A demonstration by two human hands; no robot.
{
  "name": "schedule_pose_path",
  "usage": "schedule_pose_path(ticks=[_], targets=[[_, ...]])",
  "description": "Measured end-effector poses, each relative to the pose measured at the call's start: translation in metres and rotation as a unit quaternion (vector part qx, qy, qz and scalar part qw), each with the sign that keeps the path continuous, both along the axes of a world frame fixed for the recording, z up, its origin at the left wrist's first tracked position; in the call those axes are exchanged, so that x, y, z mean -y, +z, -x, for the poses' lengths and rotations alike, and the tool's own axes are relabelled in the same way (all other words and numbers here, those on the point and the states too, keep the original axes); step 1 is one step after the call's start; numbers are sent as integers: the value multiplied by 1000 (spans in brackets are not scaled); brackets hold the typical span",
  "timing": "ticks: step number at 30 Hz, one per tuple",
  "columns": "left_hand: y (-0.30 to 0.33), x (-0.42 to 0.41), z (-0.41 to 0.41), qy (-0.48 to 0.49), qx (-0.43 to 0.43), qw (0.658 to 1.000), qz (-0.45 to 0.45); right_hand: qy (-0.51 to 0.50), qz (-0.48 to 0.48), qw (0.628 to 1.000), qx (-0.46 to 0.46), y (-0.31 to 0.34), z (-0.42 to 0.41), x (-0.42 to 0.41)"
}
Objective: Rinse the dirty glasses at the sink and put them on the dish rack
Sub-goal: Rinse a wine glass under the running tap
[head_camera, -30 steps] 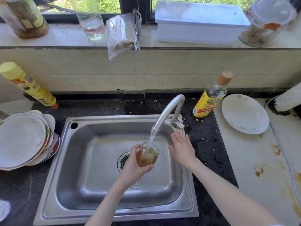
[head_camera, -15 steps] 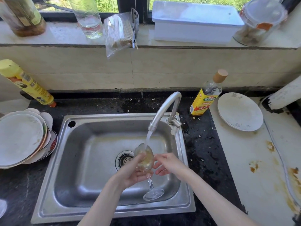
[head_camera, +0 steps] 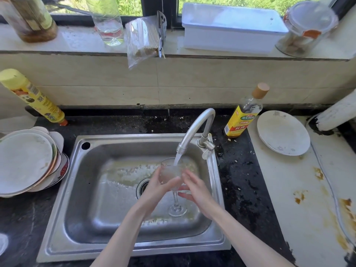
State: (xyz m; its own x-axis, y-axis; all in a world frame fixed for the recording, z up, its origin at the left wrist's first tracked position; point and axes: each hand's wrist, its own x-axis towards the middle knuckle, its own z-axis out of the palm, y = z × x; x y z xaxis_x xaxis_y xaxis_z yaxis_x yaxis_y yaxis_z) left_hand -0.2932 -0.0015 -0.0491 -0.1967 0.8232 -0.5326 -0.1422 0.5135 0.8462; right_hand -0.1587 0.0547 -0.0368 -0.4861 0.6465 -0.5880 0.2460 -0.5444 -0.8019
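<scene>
A stemmed wine glass stands upright under the running faucet, over the steel sink. Water streams into its bowl, which now looks pale and cloudy. My left hand grips the bowl from the left. My right hand lies against the bowl's right side with fingers fairly straight, touching the glass. The glass's foot hangs above the sink floor. No dish rack is in view.
Stacked plates sit left of the sink, a yellow spray can behind them. A yellow-labelled bottle and a white plate are on the right counter. Jars, a white box and a bag line the windowsill.
The brown liquid has been rinsed out and the glass turned upright under the stream. My right hand came from the faucet handle onto the glass bowl.
</scene>
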Motion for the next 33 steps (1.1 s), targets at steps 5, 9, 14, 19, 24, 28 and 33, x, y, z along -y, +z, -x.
schedule_pose_path(ticks=[5, 9, 14, 19, 24, 28, 33], targets=[[10, -8, 0, 19, 18, 999, -48, -46, -46, 996, -61, 2, 11, -2], [18, -13, 0, 38, -22, 997, -67, -55, -67, 994, -62, 2, 15, -6], [23, -9, 13, 0, -236, 961, -143, -58, -43, 997, -9, -6, 16, -16], [32, -7, 19, -163, -367, 877, -263, -35, 12, 999, -1, -1, 11, -29], [36, -15, 22, -282, -337, 884, -163, 69, -40, 997, 17, -2, 5, -36], [41, -20, 14, -137, -298, 936, -125, 96, -93, 991, -10, -9, 3, -31], [42, -18, 12, -186, -259, 938, -139, 53, -87, 994, 35, -10, 7, -36]])
